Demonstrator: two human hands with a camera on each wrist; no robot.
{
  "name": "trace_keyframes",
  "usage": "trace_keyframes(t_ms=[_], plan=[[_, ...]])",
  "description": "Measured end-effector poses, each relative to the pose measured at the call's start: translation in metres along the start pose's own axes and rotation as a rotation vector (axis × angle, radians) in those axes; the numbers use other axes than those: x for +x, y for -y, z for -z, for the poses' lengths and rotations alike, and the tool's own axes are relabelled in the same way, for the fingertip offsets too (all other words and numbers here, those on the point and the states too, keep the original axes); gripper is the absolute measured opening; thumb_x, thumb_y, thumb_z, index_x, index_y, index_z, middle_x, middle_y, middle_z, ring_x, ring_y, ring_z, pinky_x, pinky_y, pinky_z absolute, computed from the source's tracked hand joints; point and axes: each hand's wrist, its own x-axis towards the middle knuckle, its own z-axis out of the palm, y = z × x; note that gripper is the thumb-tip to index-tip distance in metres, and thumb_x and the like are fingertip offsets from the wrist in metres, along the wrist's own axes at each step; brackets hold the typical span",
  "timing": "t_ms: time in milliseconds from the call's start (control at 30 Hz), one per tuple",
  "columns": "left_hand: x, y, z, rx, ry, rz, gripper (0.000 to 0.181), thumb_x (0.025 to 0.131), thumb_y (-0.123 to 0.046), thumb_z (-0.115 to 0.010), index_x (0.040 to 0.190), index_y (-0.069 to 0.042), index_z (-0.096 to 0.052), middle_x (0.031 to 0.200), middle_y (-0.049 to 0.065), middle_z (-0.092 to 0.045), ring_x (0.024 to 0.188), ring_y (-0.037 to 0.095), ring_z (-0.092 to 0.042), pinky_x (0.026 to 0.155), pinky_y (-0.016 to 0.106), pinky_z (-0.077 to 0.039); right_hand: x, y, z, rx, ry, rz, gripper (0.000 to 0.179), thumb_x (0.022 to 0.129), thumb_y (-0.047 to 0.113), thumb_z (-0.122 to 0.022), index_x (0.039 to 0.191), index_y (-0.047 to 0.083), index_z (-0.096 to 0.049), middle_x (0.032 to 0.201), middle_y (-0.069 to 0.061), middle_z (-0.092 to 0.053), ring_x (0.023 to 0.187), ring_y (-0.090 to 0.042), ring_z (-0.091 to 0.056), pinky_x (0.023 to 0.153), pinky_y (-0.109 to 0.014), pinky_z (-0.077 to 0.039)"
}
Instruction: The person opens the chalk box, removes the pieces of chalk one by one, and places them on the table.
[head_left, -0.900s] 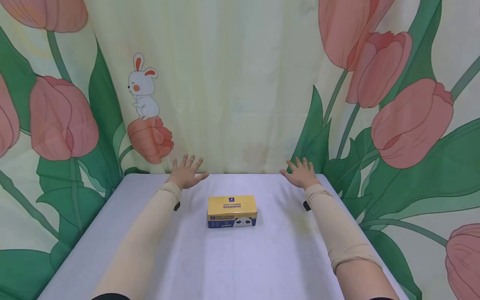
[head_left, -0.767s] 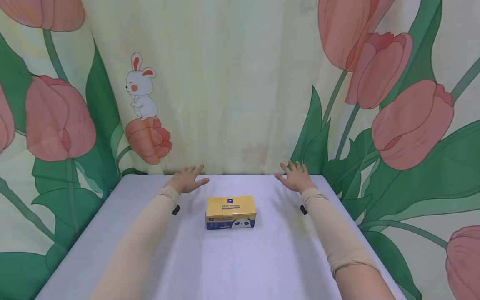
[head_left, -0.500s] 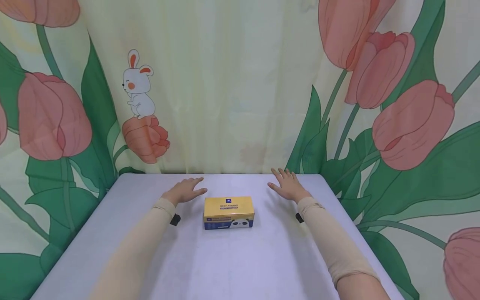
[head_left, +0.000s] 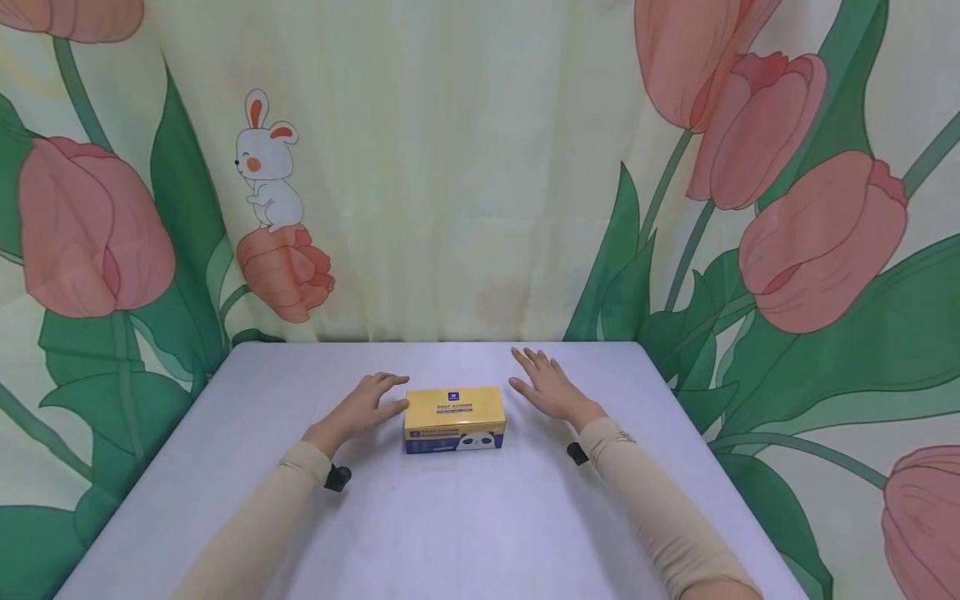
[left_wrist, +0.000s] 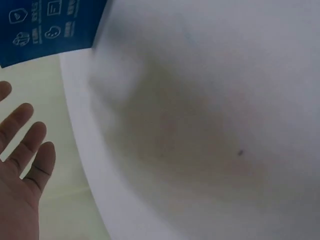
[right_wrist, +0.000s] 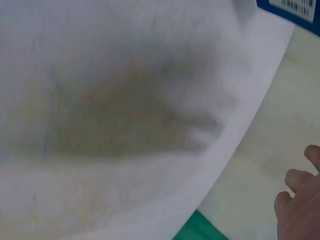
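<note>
A yellow and blue cardboard box (head_left: 454, 414) with a panda face printed on its front lies on the white table. Left of it, my left hand (head_left: 362, 408) is stretched out, its thumb tip at the box's left edge; whether it touches I cannot tell. My right hand (head_left: 551, 390) hovers to the right of the box with spread fingers, apart from it. In the left wrist view a blue side of the box (left_wrist: 47, 27) shows above the left fingers (left_wrist: 30, 142). The right wrist view catches a box corner with a barcode (right_wrist: 295, 9) above the right hand (right_wrist: 302, 205).
The white-covered table (head_left: 457, 525) reaches back to a curtain (head_left: 450, 167) printed with pink tulips, green leaves and a white rabbit. A small black wrist camera (head_left: 337, 477) sits under the left wrist, another (head_left: 577, 453) under the right.
Both hands have come down and inward from the table's far edge toward the box's two sides. The box stays on the table; the whole view has shifted slightly.
</note>
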Motion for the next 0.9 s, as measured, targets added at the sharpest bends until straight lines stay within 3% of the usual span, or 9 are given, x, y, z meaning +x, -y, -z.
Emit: trace_keyframes(t_ms=[167,367,467,600,767,900], plan=[[-0.005,-0.006,-0.008,-0.059,-0.011,-0.043,0.056,0.100,-0.054,-0.063,0.148,-0.025,-0.059,0.156,0.008,-0.047,0.145,0.038,-0.044,0.109,0.060,-0.045,-0.005,0.013,-0.015,0.061,0.076,0.048,0.070,0.109,0.057,-0.035,0.168,0.023,-0.017,0.172,-0.015,-0.021,0.158,-0.043,-0.015,0.125,-0.061,-0.013],[0.002,-0.029,-0.007,-0.046,0.059,-0.067,0.049,0.094,-0.048,-0.074,0.136,-0.023,-0.069,0.143,0.001,-0.060,0.131,0.027,-0.058,0.101,0.047,-0.053,-0.012,0.023,-0.020,0.112,0.132,0.111,0.087,0.094,0.069,-0.059,0.164,0.025,-0.032,0.166,-0.008,-0.038,0.154,-0.035,-0.034,0.121,-0.058,-0.028],[0.006,-0.038,-0.003,0.004,0.082,-0.068,0.052,0.092,-0.046,-0.078,0.136,-0.019,-0.070,0.140,0.000,-0.063,0.132,0.027,-0.057,0.107,0.050,-0.048,-0.013,0.026,-0.021,0.147,0.165,0.084,0.097,0.086,0.070,-0.071,0.164,0.025,-0.034,0.162,-0.003,-0.045,0.149,-0.028,-0.042,0.120,-0.055,-0.033],[0.010,-0.049,0.001,0.074,0.089,-0.070,0.055,0.088,-0.045,-0.082,0.134,-0.016,-0.072,0.141,0.002,-0.063,0.135,0.030,-0.056,0.110,0.052,-0.046,-0.014,0.031,-0.021,0.197,0.177,0.052,0.103,0.082,0.065,-0.078,0.163,0.022,-0.033,0.155,0.000,-0.051,0.139,-0.021,-0.052,0.116,-0.051,-0.040],[0.014,-0.058,0.004,0.170,0.101,-0.129,0.056,0.085,-0.046,-0.085,0.130,-0.014,-0.075,0.139,0.005,-0.067,0.134,0.030,-0.059,0.111,0.049,-0.046,-0.014,0.037,-0.019,0.241,0.176,-0.004,0.108,0.076,0.062,-0.084,0.161,0.018,-0.034,0.141,-0.001,-0.060,0.122,-0.018,-0.059,0.106,-0.046,-0.047],[0.015,-0.062,0.005,0.232,0.115,-0.171,0.059,0.083,-0.048,-0.086,0.128,-0.011,-0.075,0.138,0.006,-0.069,0.131,0.029,-0.062,0.109,0.046,-0.048,-0.014,0.040,-0.021,0.334,0.198,-0.058,0.110,0.074,0.056,-0.087,0.159,0.012,-0.032,0.137,-0.003,-0.060,0.120,-0.018,-0.059,0.104,-0.044,-0.049]])
